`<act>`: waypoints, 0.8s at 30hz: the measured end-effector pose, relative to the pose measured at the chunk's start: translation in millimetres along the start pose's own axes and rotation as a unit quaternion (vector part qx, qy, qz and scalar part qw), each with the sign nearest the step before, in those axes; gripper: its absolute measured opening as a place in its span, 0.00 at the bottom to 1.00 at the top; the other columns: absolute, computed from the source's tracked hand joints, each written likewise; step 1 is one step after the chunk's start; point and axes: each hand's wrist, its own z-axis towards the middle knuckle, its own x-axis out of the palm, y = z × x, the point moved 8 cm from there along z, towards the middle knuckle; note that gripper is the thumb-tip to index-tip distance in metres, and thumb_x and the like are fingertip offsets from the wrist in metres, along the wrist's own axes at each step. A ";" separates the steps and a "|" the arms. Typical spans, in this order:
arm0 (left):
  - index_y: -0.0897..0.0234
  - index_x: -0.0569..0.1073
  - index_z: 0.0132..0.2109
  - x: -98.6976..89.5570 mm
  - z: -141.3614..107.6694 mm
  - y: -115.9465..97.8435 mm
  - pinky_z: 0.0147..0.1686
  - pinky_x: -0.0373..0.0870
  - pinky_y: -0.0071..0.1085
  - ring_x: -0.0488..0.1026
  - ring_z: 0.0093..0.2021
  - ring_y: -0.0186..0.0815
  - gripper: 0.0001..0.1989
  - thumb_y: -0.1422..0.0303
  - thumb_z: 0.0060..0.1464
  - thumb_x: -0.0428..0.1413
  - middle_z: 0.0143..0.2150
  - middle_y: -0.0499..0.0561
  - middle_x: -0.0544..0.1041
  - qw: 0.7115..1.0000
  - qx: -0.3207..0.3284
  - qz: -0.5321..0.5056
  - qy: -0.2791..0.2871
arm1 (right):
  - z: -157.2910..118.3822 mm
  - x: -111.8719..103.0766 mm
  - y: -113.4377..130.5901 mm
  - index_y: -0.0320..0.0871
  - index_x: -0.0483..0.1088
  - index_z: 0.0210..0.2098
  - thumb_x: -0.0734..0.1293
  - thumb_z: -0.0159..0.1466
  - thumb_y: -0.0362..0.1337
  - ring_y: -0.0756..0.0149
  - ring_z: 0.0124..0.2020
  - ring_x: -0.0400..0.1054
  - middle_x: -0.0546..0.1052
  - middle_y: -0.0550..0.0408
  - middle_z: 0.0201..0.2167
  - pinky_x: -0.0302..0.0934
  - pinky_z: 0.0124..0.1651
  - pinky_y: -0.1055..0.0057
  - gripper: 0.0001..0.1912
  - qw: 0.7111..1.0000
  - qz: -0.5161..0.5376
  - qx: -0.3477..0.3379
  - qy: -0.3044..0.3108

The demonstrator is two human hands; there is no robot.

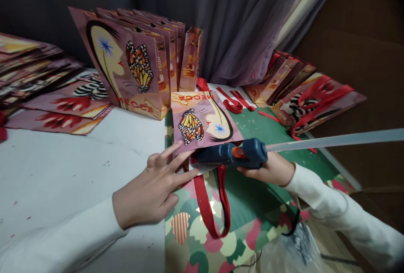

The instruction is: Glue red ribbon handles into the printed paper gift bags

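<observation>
My right hand is wrapped round a dark blue hot glue gun with an orange part. A long translucent glue stick sticks out of its back to the right. The gun's nozzle end is at the near edge of a flat-lying paper bag printed with a butterfly and a face; the tip itself is hard to see. My left hand has its fingers stretched and spread, with the fingertips on that same edge of the bag. A red ribbon handle loops from the edge toward me.
Several similar bags stand upright at the back. Flat bags are stacked on the left. More bags with red ribbons lean at the right, by a cardboard wall. Loose red ribbons lie behind the bag. A patterned green sheet covers the table's right part.
</observation>
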 end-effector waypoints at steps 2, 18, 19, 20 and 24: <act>0.47 0.63 0.64 0.7 0.7 0.0 0.51 0.60 0.52 0.44 0.68 0.62 0.37 0.74 0.45 0.51 0.68 0.52 0.51 1.000 -0.005 -0.003 0.006 | -1.9 0.7 -2.6 0.41 0.74 0.34 0.68 0.56 0.43 0.63 0.26 0.70 0.78 0.53 0.27 0.66 0.31 0.70 0.11 1.000 -0.005 0.008 0.011; 0.52 0.68 0.60 1.5 1.3 0.7 0.50 0.58 0.50 0.47 0.67 0.63 0.31 0.72 0.46 0.52 0.66 0.55 0.56 0.999 -0.018 -0.034 0.027 | -17.8 -17.0 -3.0 0.41 0.74 0.37 0.66 0.58 0.42 0.60 0.30 0.73 0.79 0.50 0.31 0.69 0.34 0.67 0.13 0.999 -0.038 0.002 -0.013; 0.52 0.68 0.60 1.1 1.6 0.7 0.50 0.58 0.50 0.46 0.67 0.63 0.31 0.72 0.46 0.52 0.66 0.55 0.56 0.999 -0.020 -0.036 0.028 | -19.4 -18.7 -4.5 0.40 0.74 0.37 0.66 0.58 0.43 0.59 0.30 0.73 0.79 0.50 0.31 0.69 0.34 0.67 0.13 0.999 -0.046 0.006 -0.015; 0.52 0.68 0.60 0.9 1.8 0.6 0.50 0.58 0.50 0.46 0.67 0.63 0.31 0.73 0.46 0.52 0.67 0.55 0.55 0.999 -0.022 -0.038 0.028 | -20.8 -20.8 -5.8 0.40 0.74 0.38 0.66 0.58 0.43 0.59 0.31 0.74 0.79 0.49 0.32 0.69 0.35 0.66 0.14 0.998 -0.054 0.009 -0.019; 0.52 0.68 0.60 1.2 2.0 -0.4 0.49 0.58 0.48 0.46 0.68 0.61 0.31 0.72 0.46 0.52 0.67 0.55 0.57 0.998 -0.024 -0.046 0.021 | -24.5 -27.6 -7.1 0.40 0.74 0.40 0.67 0.57 0.42 0.55 0.36 0.75 0.80 0.48 0.35 0.70 0.38 0.65 0.15 0.996 -0.084 0.015 -0.022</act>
